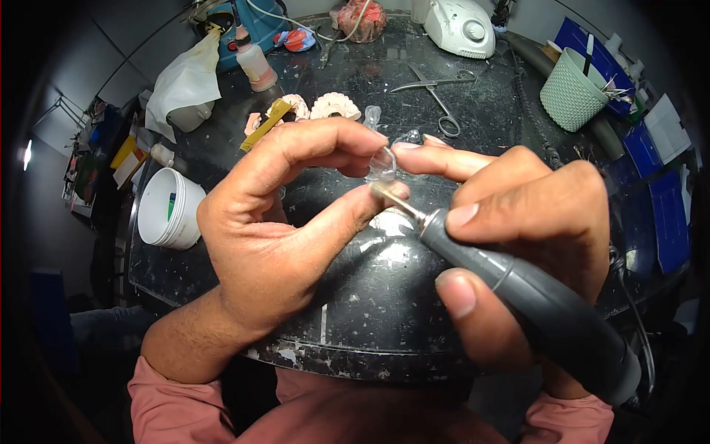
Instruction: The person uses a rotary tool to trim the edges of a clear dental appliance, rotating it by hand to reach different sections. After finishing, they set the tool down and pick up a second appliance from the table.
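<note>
A small clear plastic piece [382, 164] is pinched between the thumb and index finger of my left hand [277, 214]. My right hand [529, 214] is wrapped round a dark grey rotary handpiece [518, 285], which slants up to the left. Its thin metal bit [399, 200] reaches the lower edge of the clear piece, beside my left thumb; exact contact is hard to make out. My right index fingertip lies against or close to the clear piece's right side. More clear plastic pieces [372, 117] lie on the dark table [355, 325] behind my hands.
Scissors [433, 89] lie behind my hands, with plaster dental models [334, 106] and a yellow strip [268, 126] to their left. A white tub [171, 209] stands left, a green basket [573, 90] right. Farther back are a bottle [257, 66] and a white control unit [460, 28].
</note>
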{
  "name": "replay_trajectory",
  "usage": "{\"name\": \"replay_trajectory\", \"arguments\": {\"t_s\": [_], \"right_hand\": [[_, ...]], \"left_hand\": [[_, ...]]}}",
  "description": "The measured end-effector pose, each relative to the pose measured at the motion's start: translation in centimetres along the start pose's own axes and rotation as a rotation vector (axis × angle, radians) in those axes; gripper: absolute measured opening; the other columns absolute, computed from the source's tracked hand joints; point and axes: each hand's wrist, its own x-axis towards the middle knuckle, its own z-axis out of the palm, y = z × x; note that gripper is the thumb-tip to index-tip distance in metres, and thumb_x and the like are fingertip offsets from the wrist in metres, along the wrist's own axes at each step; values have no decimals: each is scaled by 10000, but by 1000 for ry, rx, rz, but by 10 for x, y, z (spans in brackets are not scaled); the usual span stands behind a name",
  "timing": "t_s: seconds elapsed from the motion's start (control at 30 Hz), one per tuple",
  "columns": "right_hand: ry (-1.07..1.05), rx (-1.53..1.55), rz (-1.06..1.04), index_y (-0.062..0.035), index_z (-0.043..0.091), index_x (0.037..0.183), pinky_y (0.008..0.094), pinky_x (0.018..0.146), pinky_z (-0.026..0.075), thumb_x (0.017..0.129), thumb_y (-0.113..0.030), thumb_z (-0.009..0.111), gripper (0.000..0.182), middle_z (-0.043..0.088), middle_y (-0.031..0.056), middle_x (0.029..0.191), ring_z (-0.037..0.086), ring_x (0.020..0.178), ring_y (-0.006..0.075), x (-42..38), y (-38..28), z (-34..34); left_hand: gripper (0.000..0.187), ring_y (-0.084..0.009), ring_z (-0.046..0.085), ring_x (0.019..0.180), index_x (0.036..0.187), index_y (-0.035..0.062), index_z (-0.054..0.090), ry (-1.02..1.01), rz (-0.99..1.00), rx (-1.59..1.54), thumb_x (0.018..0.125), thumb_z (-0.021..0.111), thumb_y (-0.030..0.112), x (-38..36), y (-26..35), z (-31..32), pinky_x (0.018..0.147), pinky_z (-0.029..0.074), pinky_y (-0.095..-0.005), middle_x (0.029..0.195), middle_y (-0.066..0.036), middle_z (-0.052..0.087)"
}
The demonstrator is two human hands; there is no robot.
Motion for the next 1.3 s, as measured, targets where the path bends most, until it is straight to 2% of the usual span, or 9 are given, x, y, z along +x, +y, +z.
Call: {"name": "replay_trajectory", "arguments": {"t_s": [0.27, 0.33, 0.4, 0.43, 0.6, 0.87, 1.03, 1.23, 1.3], "right_hand": [[98, 106, 132, -39, 442, 1072, 537, 940, 462, 818, -340, 702, 473, 569, 136, 842, 623, 910, 272, -2, 3, -7], [147, 26, -33, -34, 432, 1170, 503, 957, 456, 870, -238, 656, 427, 623, 162, 925, 635, 949, 278, 3, 13, -3], [122, -176, 62, -13, 453, 1142, 465, 938, 480, 828, -18, 659, 376, 628, 169, 933, 648, 927, 274, 4, 1, 1], [25, -163, -189, 10, 480, 1107, 425, 902, 508, 746, 135, 657, 421, 628, 164, 945, 657, 904, 262, 6, 15, -2], [39, -178, -81, 16, 500, 1102, 293, 785, 527, 733, 146, 664, 424, 616, 136, 930, 649, 849, 201, 3, 12, -5], [165, 141, 336, -26, 477, 1142, 333, 901, 454, 787, 63, 627, 396, 566, 91, 920, 576, 889, 157, 11, -12, 1], [49, -72, 74, -23, 499, 1117, 305, 809, 514, 726, 109, 687, 454, 588, 113, 949, 631, 926, 191, 3, 8, -5], [225, 346, 326, -48, 467, 1149, 312, 843, 500, 762, 91, 659, 454, 591, 104, 944, 609, 923, 182, 9, -14, 7], [226, 286, 228, -57, 452, 1164, 324, 868, 486, 766, 87, 652, 468, 593, 101, 939, 603, 931, 186, 2, 8, 7]], "left_hand": [[300, -186, 596, 981, 1041, -55, 639, 0, -102, 21, 744, 684, -36, 2, 7, 2, 946, 409, -316, 1037, -135, 661], [265, -205, 593, 981, 987, -53, 667, 11, -82, 30, 729, 717, -20, 2, 8, 1, 980, 382, -352, 981, -123, 677], [264, -220, 588, 986, 967, -49, 677, -59, -13, 50, 712, 736, -15, 1, 7, 0, 1009, 352, -392, 964, -116, 678], [247, -226, 583, 997, 939, -42, 683, -52, -21, 43, 704, 751, -7, 0, 8, 1, 1008, 349, -406, 950, -111, 676], [230, -213, 599, 978, 910, -26, 684, -64, 18, 92, 694, 762, -14, -1, 7, 1, 993, 358, -405, 949, -112, 685], [287, -214, 631, 926, 962, -18, 673, -67, 160, 169, 689, 747, -67, 6, 7, 3, 913, 421, -361, 951, -111, 694], [259, -220, 637, 944, 948, -24, 671, -76, 109, 116, 702, 731, -77, 3, 7, 1, 903, 434, -350, 955, -120, 693], [257, -226, 640, 951, 949, -17, 669, -26, 80, 105, 706, 740, -57, 4, 7, 2, 928, 423, -360, 949, -132, 695], [257, -229, 640, 953, 949, -14, 665, -40, 126, 138, 707, 743, -50, 6, 6, -2, 938, 416, -369, 951, -136, 694]]}}
